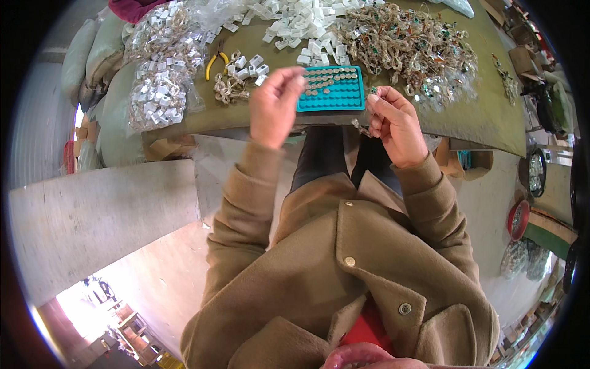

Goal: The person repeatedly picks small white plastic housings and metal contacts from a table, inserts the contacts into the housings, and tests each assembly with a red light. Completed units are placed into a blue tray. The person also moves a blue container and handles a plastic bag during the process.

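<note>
Turquoise rectangular plastic tray (pixel 332 103), moulded rows of small pockets: lies flat, long side running left-right, far left corner hidden. Small round silver-coloured discs (pixel 344 77): set in the tray's far and middle rows, with gaps; nearest rows show bare turquoise. Small green part (pixel 373 90) with thin brownish lead (pixel 361 128): pinched in right hand (pixel 396 120), just right of tray; lead dangles near tray's near right corner.
</note>
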Action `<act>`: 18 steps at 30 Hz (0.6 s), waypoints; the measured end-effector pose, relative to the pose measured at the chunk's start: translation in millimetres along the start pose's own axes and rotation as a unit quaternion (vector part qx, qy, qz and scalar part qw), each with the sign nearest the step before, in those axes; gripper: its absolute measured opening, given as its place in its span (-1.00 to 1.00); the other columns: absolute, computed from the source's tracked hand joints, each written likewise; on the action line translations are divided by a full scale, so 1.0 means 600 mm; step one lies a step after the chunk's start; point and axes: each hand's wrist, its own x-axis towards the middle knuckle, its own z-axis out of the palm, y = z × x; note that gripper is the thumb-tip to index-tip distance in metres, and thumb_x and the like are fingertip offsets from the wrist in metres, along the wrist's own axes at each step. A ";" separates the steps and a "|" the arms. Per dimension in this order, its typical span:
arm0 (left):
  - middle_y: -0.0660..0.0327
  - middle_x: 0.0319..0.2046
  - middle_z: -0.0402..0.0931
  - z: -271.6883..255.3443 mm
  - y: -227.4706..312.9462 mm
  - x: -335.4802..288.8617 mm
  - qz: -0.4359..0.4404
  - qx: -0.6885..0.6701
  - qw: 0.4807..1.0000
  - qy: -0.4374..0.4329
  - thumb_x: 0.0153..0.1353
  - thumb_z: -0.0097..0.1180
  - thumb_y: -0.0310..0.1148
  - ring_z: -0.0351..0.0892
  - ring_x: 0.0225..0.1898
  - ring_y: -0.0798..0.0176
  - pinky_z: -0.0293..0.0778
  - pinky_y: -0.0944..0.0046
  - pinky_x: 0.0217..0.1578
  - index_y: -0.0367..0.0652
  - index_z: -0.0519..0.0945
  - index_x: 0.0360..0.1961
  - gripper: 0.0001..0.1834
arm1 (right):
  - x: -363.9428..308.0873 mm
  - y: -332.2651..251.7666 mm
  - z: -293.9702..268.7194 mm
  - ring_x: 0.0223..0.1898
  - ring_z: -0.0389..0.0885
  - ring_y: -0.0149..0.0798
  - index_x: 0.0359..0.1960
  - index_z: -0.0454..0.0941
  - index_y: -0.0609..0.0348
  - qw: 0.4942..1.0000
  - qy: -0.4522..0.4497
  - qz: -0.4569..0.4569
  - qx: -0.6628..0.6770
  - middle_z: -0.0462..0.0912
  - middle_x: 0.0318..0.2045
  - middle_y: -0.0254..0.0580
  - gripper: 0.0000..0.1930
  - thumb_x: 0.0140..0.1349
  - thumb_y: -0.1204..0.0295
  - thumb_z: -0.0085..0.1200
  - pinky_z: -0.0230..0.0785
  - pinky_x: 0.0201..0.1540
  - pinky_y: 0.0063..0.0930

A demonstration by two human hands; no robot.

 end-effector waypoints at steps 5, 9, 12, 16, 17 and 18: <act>0.20 -0.31 0.62 -0.021 -0.031 0.111 0.130 0.329 0.934 -0.048 0.21 0.16 -0.38 0.61 -0.30 0.19 0.52 0.23 -0.24 -0.10 0.70 -0.20 -0.84 | 0.011 0.011 0.000 -0.51 0.34 -0.59 -0.35 0.48 0.14 0.996 0.004 -0.056 -0.075 0.44 -0.50 -0.50 -0.93 0.26 0.52 0.13 0.17 -0.43 -0.66; 0.20 -0.25 0.59 -0.008 -0.057 0.155 0.147 0.431 0.882 -0.119 0.19 0.15 -0.33 0.59 -0.19 0.03 0.51 0.07 -0.19 0.01 0.70 -0.20 -0.83 | 0.015 0.016 -0.003 -0.48 0.35 -0.59 -0.34 0.49 0.16 0.995 0.020 -0.076 -0.065 0.45 -0.49 -0.50 -0.94 0.25 0.53 0.14 0.20 -0.38 -0.67; 0.19 -0.27 0.58 -0.016 -0.065 0.168 0.135 0.461 0.866 -0.140 0.18 0.17 -0.32 0.59 -0.18 0.00 0.50 0.06 -0.19 -0.01 0.67 -0.20 -0.83 | 0.019 0.018 -0.009 -0.46 0.37 -0.58 -0.33 0.49 0.18 0.992 0.036 -0.076 -0.089 0.46 -0.48 -0.50 -0.93 0.25 0.52 0.14 0.22 -0.35 -0.67; 0.17 -0.27 0.57 -0.036 -0.057 0.166 0.143 0.471 0.858 -0.145 0.17 0.17 -0.32 0.58 -0.19 -0.04 0.50 0.04 -0.21 -0.05 0.64 -0.21 -0.83 | 0.022 0.025 -0.012 -0.44 0.39 -0.58 -0.33 0.50 0.19 0.992 0.023 -0.066 -0.103 0.48 -0.47 -0.49 -0.93 0.25 0.51 0.15 0.24 -0.35 -0.66; 0.16 -0.27 0.57 -0.045 -0.050 0.163 0.141 0.460 0.865 -0.144 0.17 0.17 -0.32 0.57 -0.19 -0.05 0.50 0.03 -0.21 -0.06 0.63 -0.22 -0.84 | 0.023 0.027 -0.010 -0.44 0.40 -0.58 -0.33 0.50 0.19 0.992 0.015 -0.063 -0.110 0.49 -0.47 -0.48 -0.93 0.26 0.50 0.14 0.24 -0.35 -0.66; 0.14 -0.32 0.58 -0.052 -0.043 0.158 0.127 0.469 0.863 -0.136 0.16 0.17 -0.33 0.59 -0.23 -0.03 0.50 0.05 -0.23 -0.09 0.63 -0.21 -0.82 | 0.024 0.029 -0.007 -0.44 0.40 -0.58 -0.33 0.50 0.20 0.991 0.005 -0.061 -0.117 0.49 -0.47 -0.48 -0.92 0.26 0.50 0.14 0.25 -0.34 -0.66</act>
